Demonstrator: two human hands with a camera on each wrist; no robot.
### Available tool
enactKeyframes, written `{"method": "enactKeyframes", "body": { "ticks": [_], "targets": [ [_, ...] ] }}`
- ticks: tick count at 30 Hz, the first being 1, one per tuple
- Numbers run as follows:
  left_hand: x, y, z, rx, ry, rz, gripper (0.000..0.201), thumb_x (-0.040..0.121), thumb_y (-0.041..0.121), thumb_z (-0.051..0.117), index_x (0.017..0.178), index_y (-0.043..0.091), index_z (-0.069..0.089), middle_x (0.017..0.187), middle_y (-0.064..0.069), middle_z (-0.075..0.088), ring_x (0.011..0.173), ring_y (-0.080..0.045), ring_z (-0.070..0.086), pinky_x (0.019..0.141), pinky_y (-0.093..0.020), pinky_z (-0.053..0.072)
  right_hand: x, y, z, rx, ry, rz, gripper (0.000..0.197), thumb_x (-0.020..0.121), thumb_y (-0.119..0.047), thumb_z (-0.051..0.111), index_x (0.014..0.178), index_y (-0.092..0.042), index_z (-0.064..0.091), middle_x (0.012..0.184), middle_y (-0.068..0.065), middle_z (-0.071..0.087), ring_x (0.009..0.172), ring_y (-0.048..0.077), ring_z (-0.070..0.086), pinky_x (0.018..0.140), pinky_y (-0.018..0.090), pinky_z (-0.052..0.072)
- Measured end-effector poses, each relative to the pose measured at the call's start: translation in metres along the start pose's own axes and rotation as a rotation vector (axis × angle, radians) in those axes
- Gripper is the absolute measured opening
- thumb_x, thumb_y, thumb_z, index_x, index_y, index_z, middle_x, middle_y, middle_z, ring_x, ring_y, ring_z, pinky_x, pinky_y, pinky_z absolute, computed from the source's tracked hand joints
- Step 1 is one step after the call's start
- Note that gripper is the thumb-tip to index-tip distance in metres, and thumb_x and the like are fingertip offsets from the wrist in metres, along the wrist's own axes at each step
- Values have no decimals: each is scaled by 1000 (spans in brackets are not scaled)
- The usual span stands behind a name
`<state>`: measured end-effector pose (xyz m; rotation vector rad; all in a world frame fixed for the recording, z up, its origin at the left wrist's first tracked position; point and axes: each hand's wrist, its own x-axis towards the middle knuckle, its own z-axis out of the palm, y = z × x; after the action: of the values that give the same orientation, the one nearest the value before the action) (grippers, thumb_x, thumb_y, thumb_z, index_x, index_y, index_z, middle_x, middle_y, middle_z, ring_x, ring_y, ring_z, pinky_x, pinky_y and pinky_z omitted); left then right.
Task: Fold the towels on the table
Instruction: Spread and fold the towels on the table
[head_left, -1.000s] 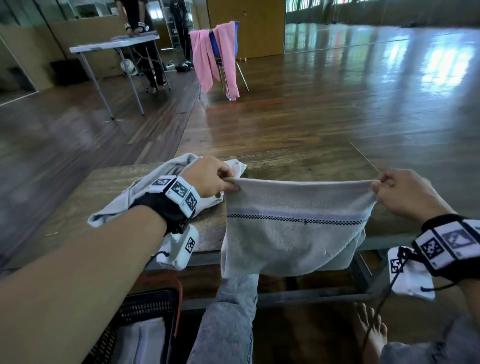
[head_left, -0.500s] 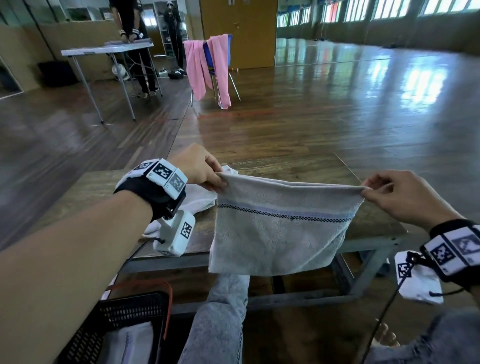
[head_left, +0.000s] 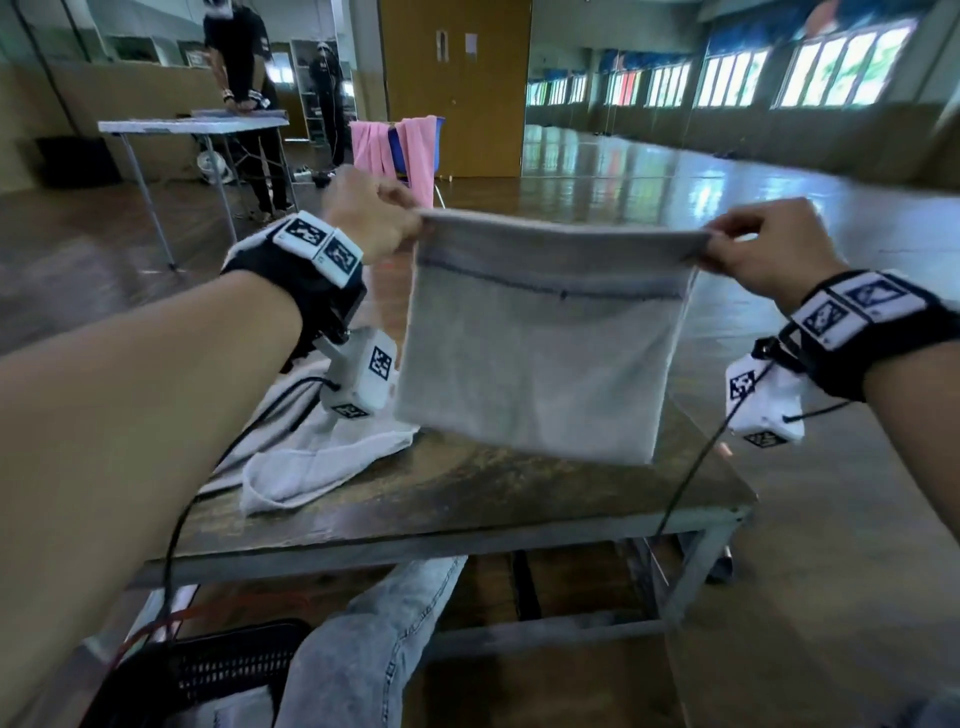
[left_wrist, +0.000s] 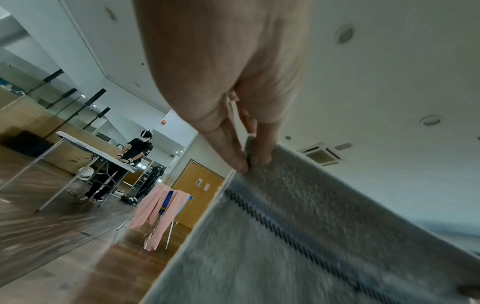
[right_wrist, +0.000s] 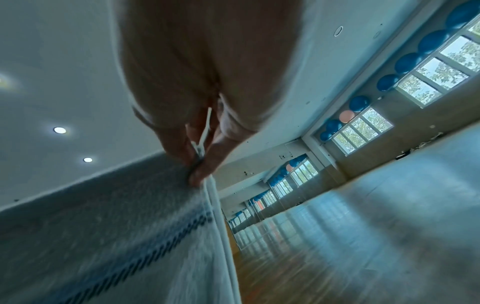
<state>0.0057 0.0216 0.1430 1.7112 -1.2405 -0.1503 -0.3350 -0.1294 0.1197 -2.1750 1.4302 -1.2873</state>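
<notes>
A grey towel (head_left: 540, 353) with a dark stitched stripe hangs doubled over in the air above the wooden table (head_left: 467, 499). My left hand (head_left: 410, 228) pinches its top left corner, and my right hand (head_left: 714, 249) pinches the top right corner. The top edge is stretched taut between them. In the left wrist view my left hand (left_wrist: 253, 162) grips the towel (left_wrist: 298, 236) between thumb and fingers. The right wrist view shows my right hand (right_wrist: 196, 166) pinching the layered edge of the towel (right_wrist: 116, 226). A second, white towel (head_left: 322, 457) lies crumpled on the table's left side.
A black basket (head_left: 208, 675) holding cloth stands on the floor at lower left. My jeans-clad leg (head_left: 374, 639) reaches under the table. Farther off, a chair draped with pink towels (head_left: 400, 150) and a person at a folding table (head_left: 192, 124) stand on the wooden floor.
Both hands have lifted the grey towel from below the table's front edge up above the tabletop and moved it away from me; its lower edge now hangs over the table surface.
</notes>
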Motion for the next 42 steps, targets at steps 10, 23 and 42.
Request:
{"method": "enactKeyframes", "body": {
  "ticks": [10,23,42],
  "targets": [
    [-74,-99,10,-21,-247,65,16,78,17,82,94,18,79,94,6,76,83,-7,68,76,-12,52,-84,54,13,49,-422,-145,22,86,-13,77,76,-33,73,67,-10,73,58,-5,61,57,7,45],
    [-101,-191,77,61,-825,-328,29,76,39,82,87,12,77,86,-5,77,79,-19,72,76,-32,61,-115,128,82,-241,-998,125,5,90,-17,73,86,-16,76,69,5,75,56,8,65,58,18,48],
    [-54,-220,166,368,-491,-50,14,78,23,82,77,9,79,72,-5,72,65,-14,59,65,-28,45,-96,167,151,-401,-770,168,13,85,-26,72,73,-26,77,79,-5,74,79,9,66,75,30,49]
  ]
}}
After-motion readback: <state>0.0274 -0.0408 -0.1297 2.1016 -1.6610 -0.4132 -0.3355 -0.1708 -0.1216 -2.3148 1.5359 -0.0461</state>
